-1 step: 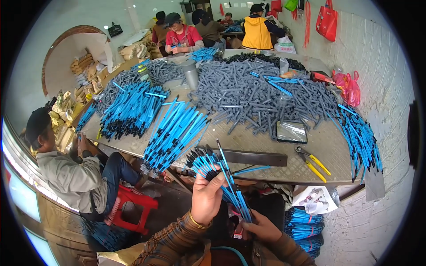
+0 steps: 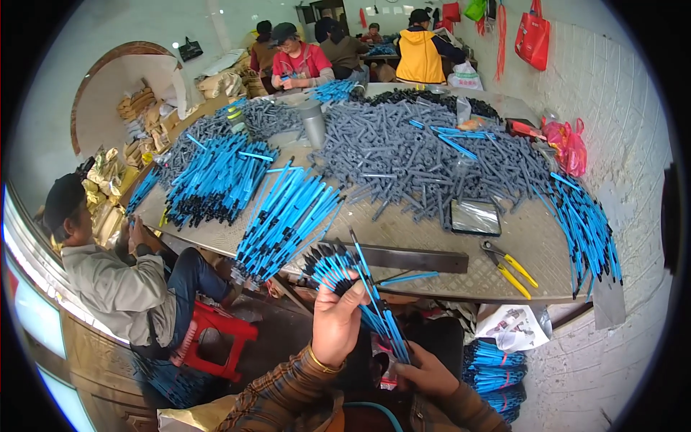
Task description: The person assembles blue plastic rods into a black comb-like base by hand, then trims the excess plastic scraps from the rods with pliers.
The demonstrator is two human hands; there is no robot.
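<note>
Where the blue rods (image 2: 393, 334) are held: near the close edge of the surface (image 2: 547, 234), their dark tips fanned out.
Left hand (image 2: 337, 324): the upper part of the bunch is grasped by the curled fingers.
Right hand (image 2: 430, 374): the lower ends are gripped, the fingers partly hidden.
Dark bar (image 2: 414, 258): laid just beyond the rods.
Pliers (image 2: 520, 269): placed right of the bar, handles spread.

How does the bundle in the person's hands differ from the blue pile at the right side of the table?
The bundle is held by the left hand and the right hand, but the blue pile lies on the table. The bundle also looks smaller than the blue pile. Both are mainly blue with black parts.
</note>
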